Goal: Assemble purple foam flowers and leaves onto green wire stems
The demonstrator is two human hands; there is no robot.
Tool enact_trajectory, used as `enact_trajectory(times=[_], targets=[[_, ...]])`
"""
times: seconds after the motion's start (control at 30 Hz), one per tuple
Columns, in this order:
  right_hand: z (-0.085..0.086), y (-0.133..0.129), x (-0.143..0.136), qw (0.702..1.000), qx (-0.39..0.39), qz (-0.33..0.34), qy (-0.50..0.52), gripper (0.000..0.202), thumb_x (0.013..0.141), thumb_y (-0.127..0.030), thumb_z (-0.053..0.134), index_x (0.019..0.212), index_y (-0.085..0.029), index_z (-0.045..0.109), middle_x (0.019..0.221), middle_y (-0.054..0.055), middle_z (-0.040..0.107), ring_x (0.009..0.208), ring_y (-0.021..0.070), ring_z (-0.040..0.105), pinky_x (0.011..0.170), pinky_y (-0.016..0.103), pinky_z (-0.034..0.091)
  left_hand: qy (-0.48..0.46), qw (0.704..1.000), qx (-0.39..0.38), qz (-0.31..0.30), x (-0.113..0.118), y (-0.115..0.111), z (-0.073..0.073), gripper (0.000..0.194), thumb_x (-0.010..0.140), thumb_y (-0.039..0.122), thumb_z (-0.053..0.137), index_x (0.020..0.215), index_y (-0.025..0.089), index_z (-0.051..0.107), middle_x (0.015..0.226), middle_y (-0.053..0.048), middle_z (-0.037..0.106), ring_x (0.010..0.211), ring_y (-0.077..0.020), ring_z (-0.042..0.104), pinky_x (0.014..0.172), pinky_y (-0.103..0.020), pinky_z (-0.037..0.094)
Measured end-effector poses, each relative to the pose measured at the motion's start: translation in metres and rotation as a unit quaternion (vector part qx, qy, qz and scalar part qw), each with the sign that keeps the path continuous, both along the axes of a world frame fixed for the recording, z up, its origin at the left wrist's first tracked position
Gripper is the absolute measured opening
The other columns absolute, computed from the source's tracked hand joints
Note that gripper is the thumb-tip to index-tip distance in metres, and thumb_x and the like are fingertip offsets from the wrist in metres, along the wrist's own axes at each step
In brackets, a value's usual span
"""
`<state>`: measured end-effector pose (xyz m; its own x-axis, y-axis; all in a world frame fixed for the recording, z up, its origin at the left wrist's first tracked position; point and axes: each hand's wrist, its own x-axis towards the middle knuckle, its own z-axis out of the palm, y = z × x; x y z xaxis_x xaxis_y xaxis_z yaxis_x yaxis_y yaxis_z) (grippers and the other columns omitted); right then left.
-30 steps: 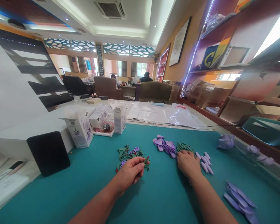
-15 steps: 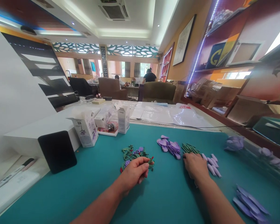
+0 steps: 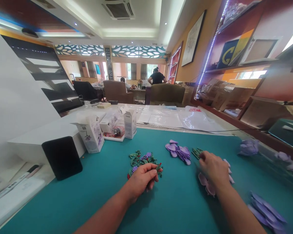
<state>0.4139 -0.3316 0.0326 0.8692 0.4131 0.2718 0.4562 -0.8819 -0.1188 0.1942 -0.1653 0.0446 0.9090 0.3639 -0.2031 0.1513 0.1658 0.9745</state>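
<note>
My left hand [image 3: 144,178] is closed in a pinch on a small green stem piece with a red tip [image 3: 159,166]. Just behind it lies a loose pile of green leaf pieces [image 3: 136,159] with purple rings [image 3: 148,154] and red bits. My right hand [image 3: 215,169] is slightly blurred, its fingers curled beside a bundle of green sticks [image 3: 196,152]; what they hold is hidden. Pale lilac petals [image 3: 206,184] show below that hand; whether they touch it, I cannot tell. Lilac bud-shaped pieces [image 3: 230,178] are partly covered by the right hand.
Purple petals [image 3: 178,152] lie between the hands, toward the back. Long lilac pieces [image 3: 267,211] sit front right, a lilac flower [image 3: 248,147] back right. Printed cartons [image 3: 90,135] and a black tablet-like panel [image 3: 62,158] stand left on the green mat [image 3: 100,198]. Two people are far behind.
My right hand has shifted right and lifted a little from the green sticks, and lilac petals now show under it. My left hand keeps its pinch on the stem piece.
</note>
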Motion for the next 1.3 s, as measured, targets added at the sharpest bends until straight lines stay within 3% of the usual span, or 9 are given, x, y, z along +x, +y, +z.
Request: enact_trajectory(times=[0.07, 0.13, 0.2, 0.3, 0.4, 0.6, 0.8, 1.3], targets=[[0.007, 0.002, -0.007, 0.986, 0.149, 0.052, 0.049, 0.023, 0.079, -0.022, 0.047, 0.092, -0.020, 0.065, 0.095, 0.008, 0.070, 0.089, 0.0255, 0.061, 0.074, 0.035, 0.042, 0.005, 1.000, -0.009, -0.004, 0.000, 0.000, 0.002, 0.028, 0.076, 0.034, 0.053, 0.095, 0.013, 0.057, 0.069, 0.002, 0.054, 0.045, -0.0043, 0.035, 0.043, -0.020, 0.022], [0.012, 0.008, -0.018, 0.939, 0.287, 0.135, 0.136, 0.025, 0.077, -0.032, 0.050, 0.093, -0.020, 0.066, 0.090, 0.006, 0.070, 0.082, 0.0224, 0.061, 0.070, 0.031, 0.044, 0.007, 1.000, -0.018, -0.008, -0.001, 0.000, 0.003, 0.033, 0.076, 0.033, 0.053, 0.102, 0.013, 0.057, 0.068, 0.003, 0.052, 0.044, -0.0039, 0.033, 0.043, -0.020, 0.020], [0.015, 0.017, -0.034, 0.890, 0.348, 0.203, 0.213, 0.031, 0.075, -0.043, 0.052, 0.089, -0.020, 0.067, 0.077, 0.004, 0.067, 0.070, 0.0197, 0.058, 0.061, 0.029, 0.044, 0.006, 1.000, -0.021, -0.008, -0.001, 0.001, 0.004, 0.036, 0.076, 0.034, 0.054, 0.105, 0.014, 0.058, 0.067, 0.004, 0.051, 0.043, -0.0037, 0.031, 0.043, -0.021, 0.018], [0.021, 0.028, -0.057, 0.857, 0.361, 0.254, 0.266, 0.032, 0.073, -0.048, 0.054, 0.083, -0.021, 0.067, 0.062, 0.000, 0.057, 0.057, 0.0153, 0.048, 0.051, 0.026, 0.038, 0.003, 1.000, -0.017, -0.006, -0.002, 0.001, 0.004, 0.039, 0.076, 0.037, 0.055, 0.107, 0.014, 0.059, 0.065, 0.004, 0.049, 0.042, -0.0036, 0.030, 0.043, -0.021, 0.017], [0.024, 0.033, -0.070, 0.830, 0.372, 0.278, 0.309, 0.029, 0.074, -0.046, 0.054, 0.082, -0.021, 0.066, 0.059, -0.002, 0.050, 0.057, 0.0139, 0.045, 0.051, 0.025, 0.036, 0.004, 1.000, -0.013, -0.008, -0.002, 0.001, 0.005, 0.040, 0.077, 0.040, 0.055, 0.107, 0.014, 0.060, 0.063, 0.005, 0.047, 0.042, -0.0037, 0.029, 0.042, -0.021, 0.016], [0.018, 0.034, -0.069, 0.776, 0.416, 0.281, 0.382, 0.024, 0.071, -0.042, 0.066, 0.081, -0.020, 0.066, 0.066, -0.001, 0.057, 0.063, 0.0141, 0.051, 0.058, 0.026, 0.042, 0.010, 1.000, 0.001, -0.009, -0.002, 0.000, 0.006, 0.039, 0.078, 0.041, 0.055, 0.107, 0.015, 0.061, 0.059, 0.006, 0.043, 0.044, -0.0047, 0.028, 0.044, -0.021, 0.017], [0.013, 0.038, -0.070, 0.732, 0.467, 0.268, 0.419, 0.036, 0.070, -0.051, 0.070, 0.081, -0.017, 0.067, 0.068, 0.003, 0.066, 0.068, 0.0168, 0.061, 0.062, 0.028, 0.048, 0.013, 1.000, 0.014, -0.025, -0.003, 0.000, 0.007, 0.042, 0.079, 0.038, 0.055, 0.115, 0.015, 0.059, 0.060, 0.006, 0.043, 0.046, -0.0052, 0.027, 0.045, -0.021, 0.019], [0.010, 0.043, -0.075, 0.724, 0.481, 0.269, 0.414, 0.037, 0.067, -0.051, 0.072, 0.080, -0.017, 0.069, 0.063, 0.004, 0.068, 0.060, 0.0159, 0.061, 0.056, 0.027, 0.048, 0.024, 0.996, 0.076, -0.038, -0.003, 0.001, 0.000, 0.042, 0.082, 0.033, 0.050, 0.119, 0.016, 0.058, 0.063, 0.005, 0.045, 0.049, -0.0066, 0.031, 0.050, -0.022, 0.025]])
